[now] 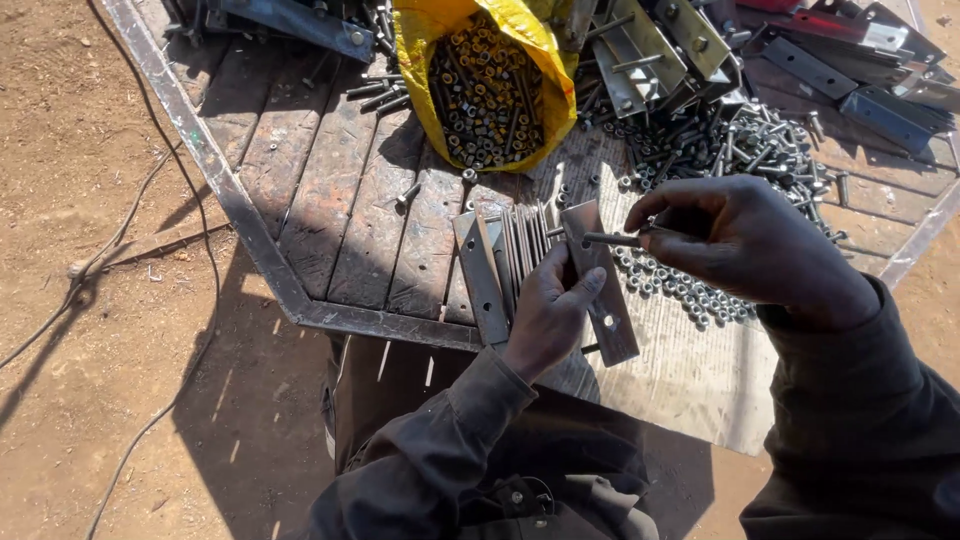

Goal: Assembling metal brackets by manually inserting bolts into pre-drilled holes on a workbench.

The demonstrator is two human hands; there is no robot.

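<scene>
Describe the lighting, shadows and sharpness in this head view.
Head view: hard sunlight from above, the person's shadow dark across the dirt and table edge; glare on the bracket under the left hand; right hand and its bolt sharp; no motion blur.

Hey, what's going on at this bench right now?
A person works at a wooden bench outdoors. The left hand steadies a flat metal bracket with holes, beside a few more stacked on edge. The right hand holds a long bolt at the bracket. A yellow bag of nuts and a pile of bolts lie behind.
</scene>
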